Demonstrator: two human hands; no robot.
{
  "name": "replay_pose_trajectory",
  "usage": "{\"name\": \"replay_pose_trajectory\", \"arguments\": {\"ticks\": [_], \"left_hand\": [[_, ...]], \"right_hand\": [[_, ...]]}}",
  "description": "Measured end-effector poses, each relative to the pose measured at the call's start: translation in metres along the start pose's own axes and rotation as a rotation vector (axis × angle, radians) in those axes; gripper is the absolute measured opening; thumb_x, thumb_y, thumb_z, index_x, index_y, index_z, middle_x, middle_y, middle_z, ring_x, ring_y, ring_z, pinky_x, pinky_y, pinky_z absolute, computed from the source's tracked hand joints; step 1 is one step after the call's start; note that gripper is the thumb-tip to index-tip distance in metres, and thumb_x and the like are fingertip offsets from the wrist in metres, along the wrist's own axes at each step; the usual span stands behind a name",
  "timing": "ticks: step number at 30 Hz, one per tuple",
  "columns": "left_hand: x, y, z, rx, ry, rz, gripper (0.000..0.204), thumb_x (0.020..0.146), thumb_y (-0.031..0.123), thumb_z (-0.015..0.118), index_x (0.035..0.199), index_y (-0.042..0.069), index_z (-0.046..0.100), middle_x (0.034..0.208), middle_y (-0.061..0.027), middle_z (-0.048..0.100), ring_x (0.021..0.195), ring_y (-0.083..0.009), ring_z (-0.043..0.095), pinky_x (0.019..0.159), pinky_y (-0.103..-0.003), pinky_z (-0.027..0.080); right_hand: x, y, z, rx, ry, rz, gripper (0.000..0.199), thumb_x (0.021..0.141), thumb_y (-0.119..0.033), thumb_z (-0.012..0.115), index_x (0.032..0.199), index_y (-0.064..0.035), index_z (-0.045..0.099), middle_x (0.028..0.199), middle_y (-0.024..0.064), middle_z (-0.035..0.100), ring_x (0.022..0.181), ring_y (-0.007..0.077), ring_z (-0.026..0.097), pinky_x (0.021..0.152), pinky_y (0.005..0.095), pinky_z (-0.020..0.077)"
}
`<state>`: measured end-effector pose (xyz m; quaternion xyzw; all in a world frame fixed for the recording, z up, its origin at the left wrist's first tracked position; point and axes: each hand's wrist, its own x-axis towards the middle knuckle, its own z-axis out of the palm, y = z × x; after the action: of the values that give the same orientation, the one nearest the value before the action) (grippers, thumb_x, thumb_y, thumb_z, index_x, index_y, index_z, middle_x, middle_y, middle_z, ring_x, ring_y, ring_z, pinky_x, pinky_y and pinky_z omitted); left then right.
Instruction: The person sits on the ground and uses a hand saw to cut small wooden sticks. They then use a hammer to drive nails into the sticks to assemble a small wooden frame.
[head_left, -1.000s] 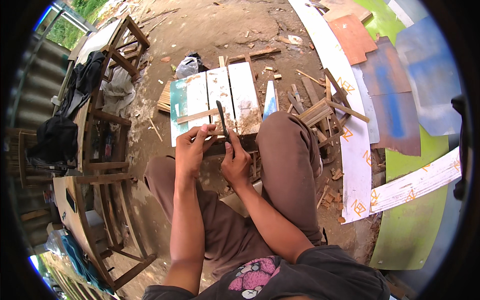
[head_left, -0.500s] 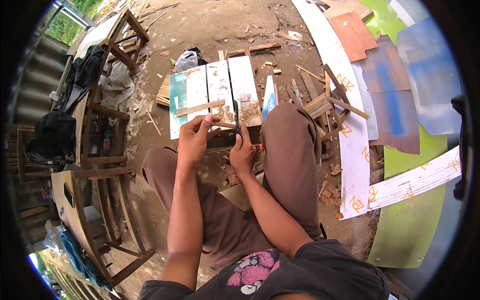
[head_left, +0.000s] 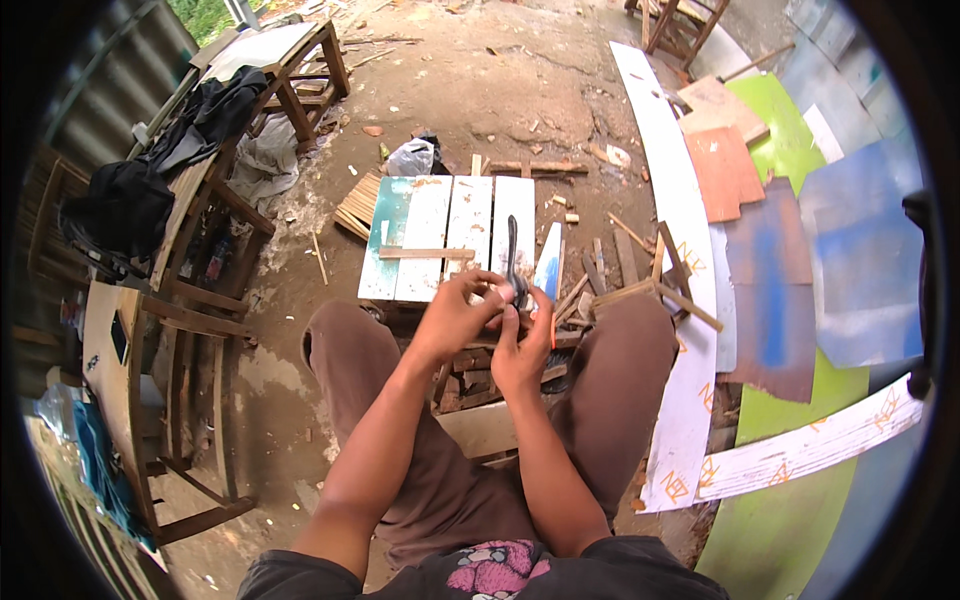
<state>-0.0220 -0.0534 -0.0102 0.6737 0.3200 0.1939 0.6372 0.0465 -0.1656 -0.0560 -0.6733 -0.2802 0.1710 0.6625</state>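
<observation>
Both my hands meet over the near edge of a low bench [head_left: 420, 225] topped with white and teal boards. My right hand [head_left: 522, 345] is closed around the lower part of a dark, slender, curved tool [head_left: 513, 245], which points up and away; its exact kind is unclear. The fingers of my left hand [head_left: 465, 315] are bent together at the tool's lower end, and what they pinch is hidden. A thin orange stick [head_left: 553, 332] shows beside my right hand. On the bench top lies a short wooden strip [head_left: 425, 254].
Right of the bench, a saw blade [head_left: 548, 260] stands near scrap wood [head_left: 625, 250]. A long white board [head_left: 655, 150] and painted sheets [head_left: 765, 280] cover the right side. Wooden tables [head_left: 110, 340] with dark cloth [head_left: 125, 205] stand left. A plastic bag [head_left: 410, 158] lies beyond the bench.
The view has shifted, so the bench sits lower. My left hand has come against my right at the dark tool. The thin wooden stick seen in my left hand no longer shows.
</observation>
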Motion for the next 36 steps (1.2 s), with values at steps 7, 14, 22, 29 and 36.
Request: {"name": "replay_pose_trajectory", "arguments": {"ticks": [7, 14, 22, 29, 36], "left_hand": [[-0.004, 0.009, 0.023, -0.15, -0.252, -0.109, 0.04, 0.1, 0.023, 0.077, 0.127, -0.006, 0.07, 0.108, -0.012, 0.077, 0.095, -0.0128, 0.069, 0.083, -0.03, 0.058], [-0.014, 0.019, 0.041, -0.488, -0.242, -0.063, 0.025, 0.102, 0.021, 0.076, 0.108, -0.003, 0.073, 0.082, -0.0041, 0.07, 0.069, -0.0073, 0.06, 0.062, -0.026, 0.05], [-0.009, 0.008, 0.042, -0.51, 0.047, -0.009, 0.036, 0.104, 0.025, 0.074, 0.078, 0.008, 0.056, 0.065, 0.0082, 0.048, 0.061, -0.002, 0.038, 0.053, -0.025, 0.029], [-0.003, -0.006, 0.046, -0.354, 0.241, 0.106, 0.039, 0.101, 0.029, 0.078, 0.078, 0.007, 0.055, 0.066, 0.0087, 0.046, 0.063, -0.0018, 0.037, 0.055, -0.025, 0.03], [0.004, -0.01, 0.05, -0.242, 0.243, 0.102, 0.041, 0.101, 0.03, 0.078, 0.077, 0.007, 0.054, 0.066, 0.0087, 0.046, 0.064, -0.002, 0.037, 0.056, -0.026, 0.029]], "right_hand": [[0.003, -0.033, -0.04, -0.339, 0.039, -0.197, 0.039, 0.108, -0.011, 0.054, 0.147, -0.0051, 0.05, 0.108, 0.0203, 0.073, 0.089, 0.0275, 0.072, 0.082, 0.0416, 0.0563], [-0.004, -0.069, -0.064, -0.262, -0.101, -0.072, 0.048, 0.107, -0.008, 0.052, 0.155, -0.0061, 0.048, 0.114, 0.0182, 0.071, 0.093, 0.0297, 0.071, 0.08, 0.0376, 0.0576], [-0.006, -0.098, -0.089, -0.246, -0.164, -0.053, 0.037, 0.11, -0.012, 0.054, 0.143, 0.0036, 0.057, 0.104, 0.0141, 0.074, 0.09, 0.0141, 0.068, 0.082, 0.0301, 0.0558], [-0.013, -0.106, -0.137, -0.256, -0.027, -0.265, 0.028, 0.106, -0.009, 0.057, 0.126, 0.0054, 0.069, 0.119, 0.0199, 0.076, 0.112, 0.0308, 0.073, 0.098, 0.0404, 0.0569], [-0.032, -0.008, -0.258, -0.332, 0.552, -0.088, 0.034, 0.113, -0.018, 0.048, 0.128, 0.0063, 0.066, 0.116, 0.017, 0.073, 0.105, 0.0248, 0.071, 0.088, 0.0369, 0.0587]]}}
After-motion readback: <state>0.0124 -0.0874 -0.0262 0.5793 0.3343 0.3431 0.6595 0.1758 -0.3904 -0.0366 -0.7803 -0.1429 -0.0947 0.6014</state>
